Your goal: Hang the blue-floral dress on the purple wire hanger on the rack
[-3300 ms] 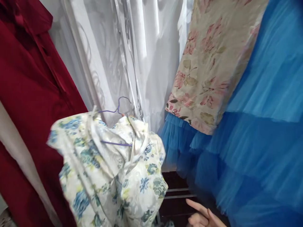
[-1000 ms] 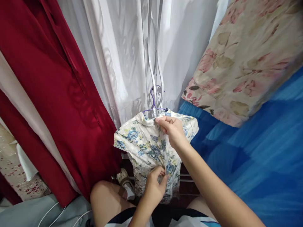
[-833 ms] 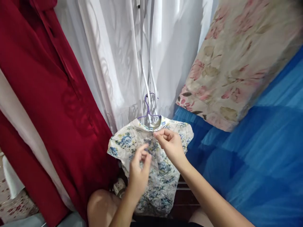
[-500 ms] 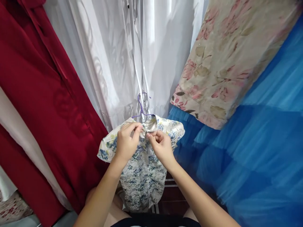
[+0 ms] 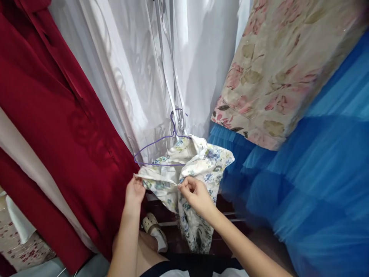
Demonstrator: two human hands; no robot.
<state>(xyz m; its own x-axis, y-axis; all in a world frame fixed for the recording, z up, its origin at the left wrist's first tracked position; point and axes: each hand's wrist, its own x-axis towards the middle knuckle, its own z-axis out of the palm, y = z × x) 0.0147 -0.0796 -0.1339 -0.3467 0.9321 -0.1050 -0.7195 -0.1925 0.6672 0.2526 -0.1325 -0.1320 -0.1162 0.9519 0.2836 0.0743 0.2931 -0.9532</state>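
Observation:
A white floral shirt (image 5: 206, 169) with blue and yellow-green print hangs partly on a thin purple hanger (image 5: 155, 142). Its right side is still over the hanger, while the hanger's left arm is bare. My left hand (image 5: 135, 189) grips the loose front edge of the shirt, pulled out to the left. My right hand (image 5: 196, 192) pinches the same edge near the shirt's middle. Between the two hands the cloth is stretched, and the front lies open at the collar. The hanger's hook is at the white straps (image 5: 170, 77); how it is held there is hard to make out.
A dark red garment (image 5: 57, 127) hangs at the left, with white cloth (image 5: 127, 77) behind the hanger. At the right are a pink floral garment (image 5: 268, 84) and a blue tulle skirt (image 5: 323, 184). Below, a beige clog (image 5: 151, 223) stands on the dark floor.
My left hand has moved left and down, drawing the shirt's left front off that arm of the hanger. My right hand has moved slightly down, and the closed collar has come open.

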